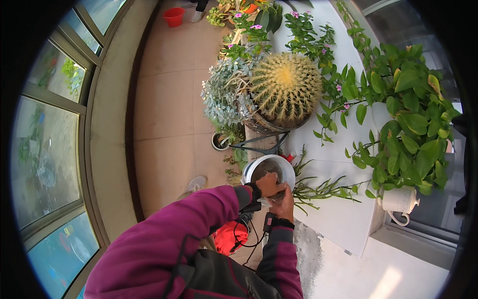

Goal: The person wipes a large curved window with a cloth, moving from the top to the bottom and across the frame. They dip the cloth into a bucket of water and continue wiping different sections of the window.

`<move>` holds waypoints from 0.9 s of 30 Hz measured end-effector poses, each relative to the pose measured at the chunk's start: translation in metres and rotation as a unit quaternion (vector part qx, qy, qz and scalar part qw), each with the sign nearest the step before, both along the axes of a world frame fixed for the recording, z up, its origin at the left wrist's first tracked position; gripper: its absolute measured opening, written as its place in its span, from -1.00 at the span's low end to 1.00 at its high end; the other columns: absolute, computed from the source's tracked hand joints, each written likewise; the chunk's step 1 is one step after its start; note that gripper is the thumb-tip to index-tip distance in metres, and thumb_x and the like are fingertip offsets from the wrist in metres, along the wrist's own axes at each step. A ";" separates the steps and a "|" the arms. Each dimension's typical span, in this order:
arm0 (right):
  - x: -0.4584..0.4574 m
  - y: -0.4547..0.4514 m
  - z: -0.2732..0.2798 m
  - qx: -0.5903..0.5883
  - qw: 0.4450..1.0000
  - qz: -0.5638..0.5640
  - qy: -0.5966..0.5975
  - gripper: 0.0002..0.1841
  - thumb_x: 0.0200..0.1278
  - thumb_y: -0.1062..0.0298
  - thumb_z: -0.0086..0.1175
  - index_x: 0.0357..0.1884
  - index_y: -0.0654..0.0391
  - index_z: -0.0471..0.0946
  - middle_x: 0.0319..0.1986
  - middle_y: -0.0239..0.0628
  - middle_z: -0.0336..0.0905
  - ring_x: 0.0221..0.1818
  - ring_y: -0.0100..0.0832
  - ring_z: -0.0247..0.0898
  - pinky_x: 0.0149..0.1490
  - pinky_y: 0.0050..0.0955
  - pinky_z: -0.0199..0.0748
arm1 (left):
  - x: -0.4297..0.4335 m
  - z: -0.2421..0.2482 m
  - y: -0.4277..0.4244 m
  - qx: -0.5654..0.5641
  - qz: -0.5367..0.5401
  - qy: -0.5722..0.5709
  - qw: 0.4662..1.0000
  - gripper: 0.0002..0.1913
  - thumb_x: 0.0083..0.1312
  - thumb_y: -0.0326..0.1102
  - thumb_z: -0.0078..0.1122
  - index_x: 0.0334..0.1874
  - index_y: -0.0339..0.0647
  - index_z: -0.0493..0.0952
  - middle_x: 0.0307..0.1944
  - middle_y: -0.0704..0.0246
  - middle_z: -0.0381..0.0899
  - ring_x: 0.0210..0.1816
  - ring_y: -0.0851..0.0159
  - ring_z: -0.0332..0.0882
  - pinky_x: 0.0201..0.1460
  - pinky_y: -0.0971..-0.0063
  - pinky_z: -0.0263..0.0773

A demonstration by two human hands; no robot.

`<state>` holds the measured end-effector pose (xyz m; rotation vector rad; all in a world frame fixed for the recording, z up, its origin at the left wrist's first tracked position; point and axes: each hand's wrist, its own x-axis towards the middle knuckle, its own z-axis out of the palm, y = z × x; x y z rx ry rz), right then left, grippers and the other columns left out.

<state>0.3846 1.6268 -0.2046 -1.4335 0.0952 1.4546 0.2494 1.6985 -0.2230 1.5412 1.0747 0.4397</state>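
Both my hands are together over a white plastic bucket [288, 170] that has brown, soil-like material inside. My left hand [269, 184] reaches in from the left with its fingers bent down over my right palm. My right hand [284, 205] lies palm up at the bucket's near rim, cupped under a dark clump that looks like soil [277, 197]. The fingertips of my left hand are partly hidden, so I cannot tell whether they grip some of the clump. Each wrist wears a dark strap with a small device.
A large round cactus [285, 84] in a pot stands beyond the bucket. A small pot [220, 142] is to its left, thin green stems [325, 190] to the right. A teapot-shaped planter [399, 203] holds leafy vines. Another person's shoe [197, 16] shows near a red bucket [174, 17].
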 end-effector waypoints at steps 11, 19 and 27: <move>-0.034 -0.018 0.071 0.123 0.990 0.050 -0.049 -0.55 0.41 0.34 0.30 0.27 0.14 0.46 0.09 -0.21 0.58 0.14 -0.23 0.60 0.17 -0.15 0.65 | -0.078 0.076 -0.017 -0.357 0.068 -0.160 0.918 -0.47 0.46 0.12 0.29 0.18 -0.22 0.55 -0.10 0.31 0.62 -0.06 0.27 0.61 -0.17 0.28 0.67; -0.138 -0.035 0.105 0.178 0.935 0.302 -0.051 -0.33 0.35 0.59 0.28 0.48 0.24 0.31 0.18 -0.21 0.53 0.14 -0.34 0.56 0.16 -0.34 0.61 | -0.197 0.096 -0.080 -0.292 0.315 -0.234 0.872 -0.63 0.58 -0.05 0.16 0.07 -0.28 0.62 -0.14 0.32 0.71 -0.14 0.28 0.72 -0.02 0.15 0.72; -0.255 -0.028 0.102 0.183 0.835 0.512 -0.083 -0.53 0.34 0.58 0.20 0.29 0.24 0.48 0.02 -0.22 0.67 -0.01 -0.36 0.66 -0.08 -0.31 0.69 | -0.319 0.115 -0.148 -0.198 0.639 -0.376 0.641 -0.73 0.60 -0.13 0.03 0.05 -0.13 0.62 -0.13 0.42 0.69 -0.25 0.28 0.66 -0.13 0.25 0.61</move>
